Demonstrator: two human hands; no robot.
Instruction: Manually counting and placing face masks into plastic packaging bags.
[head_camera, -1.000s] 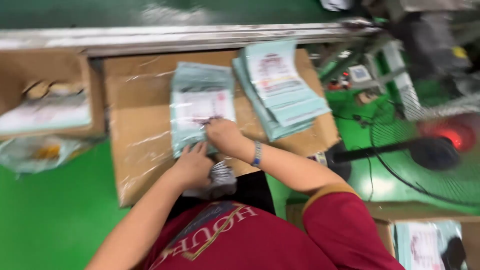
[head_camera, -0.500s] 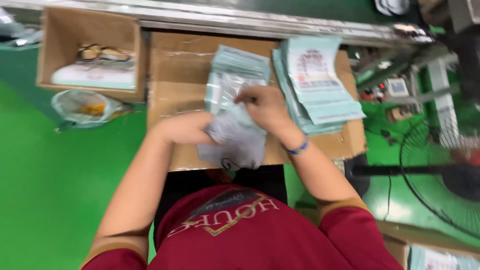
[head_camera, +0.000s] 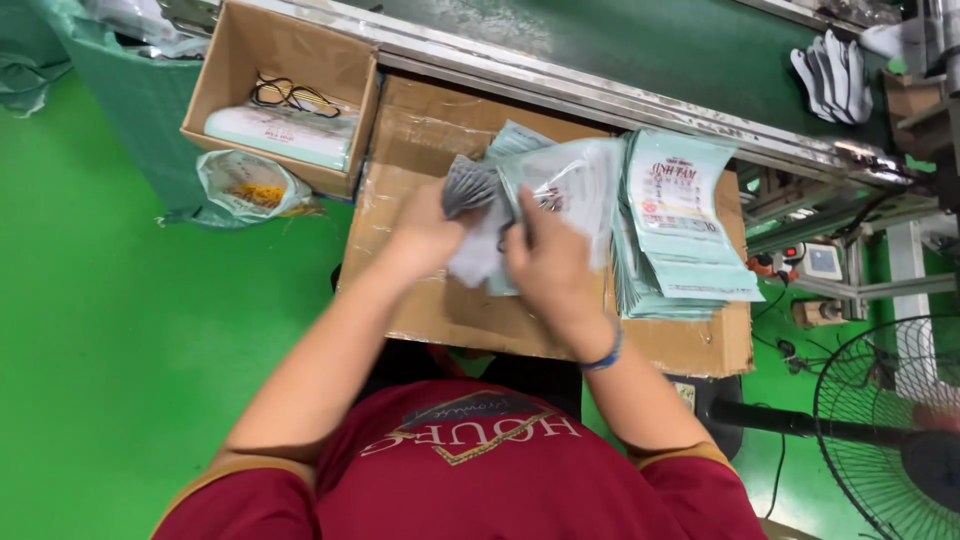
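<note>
The left hand (head_camera: 425, 235) closes its fingers around a grey folded fabric bundle (head_camera: 468, 185), which sticks up just above the knuckles, over the middle of the cardboard-covered desk (head_camera: 440, 310). Directly beside it, the right hand (head_camera: 545, 265) grips a clear plastic pouch with pale green print (head_camera: 560, 185), fingers curled over the near edge and the pouch fanning up and away from the palm toward the far side of the desk. The grey bundle sits at the pouch's left edge, touching it; whether it is partly inside the pouch cannot be told. Both forearms reach forward from the body and angle inward, so the two hands meet close together; the right wrist wears a blue wristband (head_camera: 603, 352). Under the hands lie a few more pale green pouches, loosely spread. Just to the right, a neat stack of pale green printed pouches (head_camera: 680, 230) rests on the desk, its far end near the metal rail (head_camera: 600, 95) that runs along the desk's far edge. To the left, an open brown cardboard box (head_camera: 235, 60) holds a white package and dark loops. Below it a clear plastic bag with yellow contents (head_camera: 250, 185) lies on the green floor (head_camera: 120, 340). A black standing fan (head_camera: 890, 430) stands at the lower right.
</note>
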